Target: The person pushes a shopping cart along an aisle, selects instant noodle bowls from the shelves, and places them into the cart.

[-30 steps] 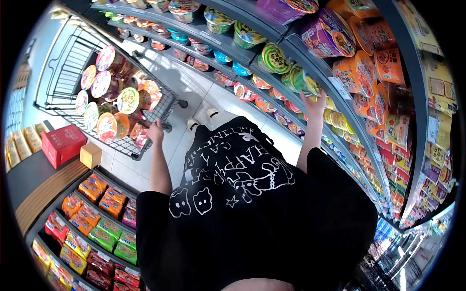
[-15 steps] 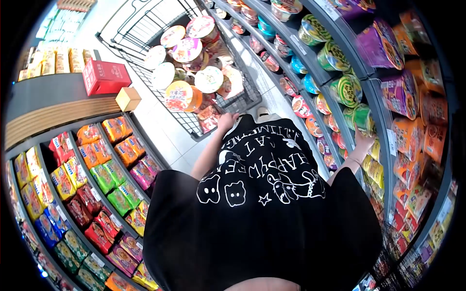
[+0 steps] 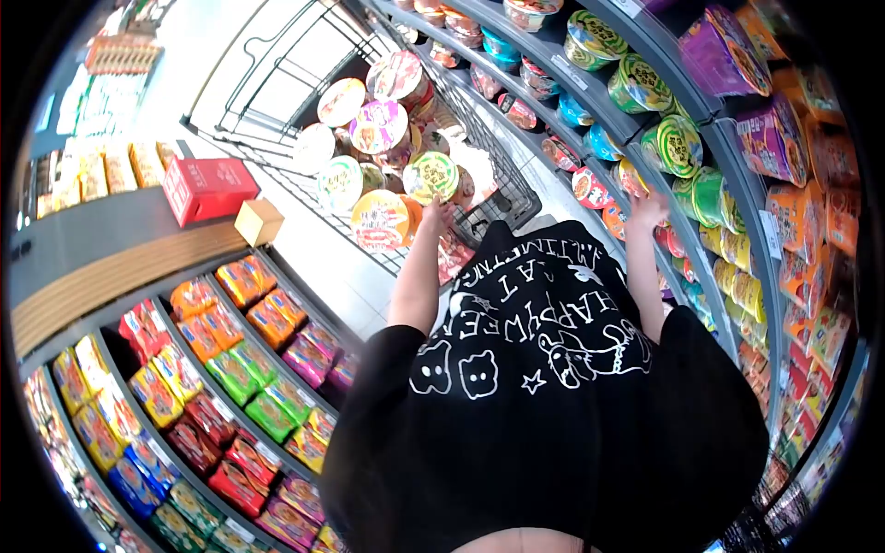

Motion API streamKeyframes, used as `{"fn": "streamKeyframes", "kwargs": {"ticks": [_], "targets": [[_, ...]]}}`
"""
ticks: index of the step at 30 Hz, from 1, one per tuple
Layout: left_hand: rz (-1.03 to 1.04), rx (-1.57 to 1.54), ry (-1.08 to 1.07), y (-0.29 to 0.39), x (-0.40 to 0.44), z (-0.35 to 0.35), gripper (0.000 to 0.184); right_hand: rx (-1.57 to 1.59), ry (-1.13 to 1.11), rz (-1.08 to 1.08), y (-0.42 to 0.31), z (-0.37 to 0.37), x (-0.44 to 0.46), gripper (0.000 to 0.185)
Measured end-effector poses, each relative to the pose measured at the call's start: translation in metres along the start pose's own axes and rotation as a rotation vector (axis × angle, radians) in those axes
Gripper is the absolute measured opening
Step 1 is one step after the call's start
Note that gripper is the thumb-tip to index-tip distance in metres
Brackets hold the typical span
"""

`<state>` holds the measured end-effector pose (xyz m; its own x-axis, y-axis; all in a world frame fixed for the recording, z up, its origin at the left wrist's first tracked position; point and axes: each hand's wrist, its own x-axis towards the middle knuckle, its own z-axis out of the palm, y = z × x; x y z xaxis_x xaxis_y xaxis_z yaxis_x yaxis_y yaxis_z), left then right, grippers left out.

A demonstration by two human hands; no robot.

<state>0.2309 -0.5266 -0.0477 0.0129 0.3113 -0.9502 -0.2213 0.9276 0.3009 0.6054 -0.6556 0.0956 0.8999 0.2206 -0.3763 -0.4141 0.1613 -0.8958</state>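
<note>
My left hand point(image 3: 437, 217) is at the near side of the wire shopping cart point(image 3: 530, 205), touching or right beside a green-lidded noodle cup point(image 3: 430, 178); its fingertips are partly hard to make out. Several noodle cups are piled in the cart, among them an orange-lidded one point(image 3: 380, 219) and a purple-lidded one point(image 3: 378, 126). On the right, my right hand point(image 3: 649, 210) is in the air in front of the shelf, fingers apart and somewhat blurred, with nothing in it. Beside it on the shelf lie green noodle cups point(image 3: 708, 198).
Shelves of noodle cups point(image 3: 636, 85) rise along the right. At the lower left stands a rack of bagged noodles point(image 3: 241, 373). A red box point(image 3: 210, 188) and a small tan box point(image 3: 258, 222) sit on the counter's end. Light floor tiles point(image 3: 355, 290) show below the cart.
My left hand has moved from the cart's near edge to the green-lidded cup. My right hand has drawn back from the green cups on the shelf. The view has turned toward the left-hand rack.
</note>
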Motion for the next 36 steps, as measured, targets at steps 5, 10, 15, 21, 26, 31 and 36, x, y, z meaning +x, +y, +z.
{"fn": "streamKeyframes", "kwargs": {"ticks": [5,10,15,21,26,31,36], "targets": [[0.009,0.029,0.13,-0.009,0.028,-0.002,0.043,-0.391,-0.409,0.351,-0.004,0.022,-0.059,0.04],[0.17,0.014,0.21,-0.015,0.015,0.007,0.036,-0.606,-0.711,0.57,0.011,0.01,-0.062,0.036],[0.371,-0.237,0.026,-0.046,-0.016,0.012,0.022,-0.689,-0.918,0.675,0.01,0.023,-0.068,0.037],[0.5,0.233,-0.346,-0.043,-0.146,0.025,0.03,-0.45,-1.276,0.803,0.002,0.047,-0.081,0.07],[0.851,0.725,-0.323,-0.014,-0.209,0.045,0.031,-0.692,-1.379,0.611,-0.011,0.062,-0.103,0.082],[0.923,0.892,-0.313,0.003,-0.24,0.063,0.027,-0.51,-1.216,0.649,-0.021,0.058,-0.104,0.085],[0.812,0.6,-0.539,-0.002,-0.253,0.089,0.021,-0.168,-0.89,0.728,-0.033,0.04,-0.077,0.073]]}}
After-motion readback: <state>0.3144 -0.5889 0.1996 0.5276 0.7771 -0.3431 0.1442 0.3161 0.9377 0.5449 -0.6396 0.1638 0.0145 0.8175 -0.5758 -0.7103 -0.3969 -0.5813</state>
